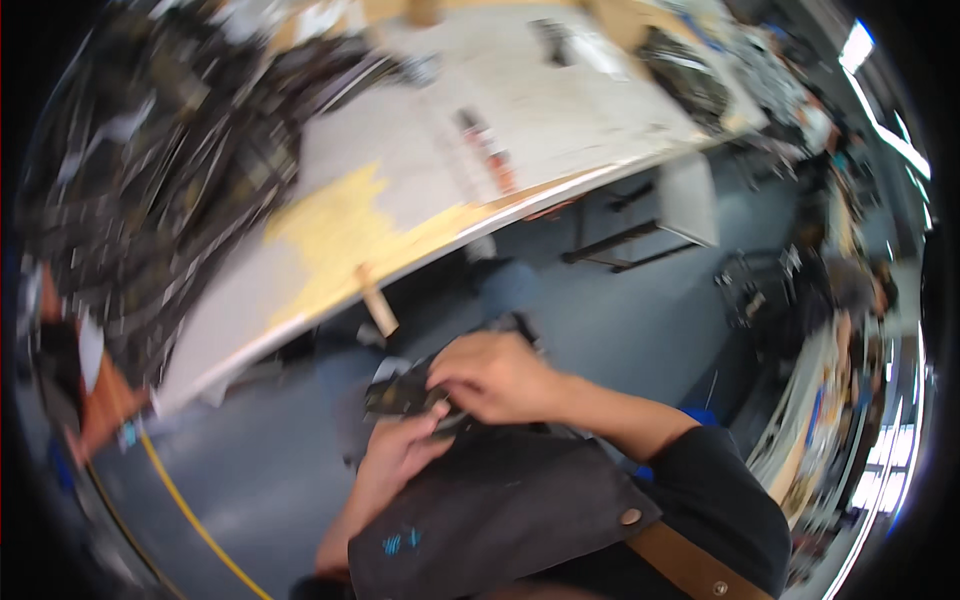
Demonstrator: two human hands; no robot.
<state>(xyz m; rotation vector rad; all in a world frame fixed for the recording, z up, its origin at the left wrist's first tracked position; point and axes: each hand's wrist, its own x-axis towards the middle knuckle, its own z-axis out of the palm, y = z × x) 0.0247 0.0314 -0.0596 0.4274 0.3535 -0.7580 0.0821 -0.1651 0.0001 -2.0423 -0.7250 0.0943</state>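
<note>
Both hands meet in front of my dark apron (500,510), just below the table's front edge. My right hand (500,378) is curled, its fingertips bent down on a piece of dark patterned cloth (395,393). From below, my left hand (405,447) pinches the same cloth, thumb up, close to the right fingertips. The cloth hangs bunched ahead of the hands, and motion blur hides its shape. Whether anything small sits between the fingertips, I cannot make out.
A worn pale table (410,140) with a yellow patch spans the front. Dark patterned garments (180,170) are heaped at its left. An orange-and-black bottle or tube (487,152) lies on it. A wooden strip (377,300) juts over the edge. People work at benches on the right.
</note>
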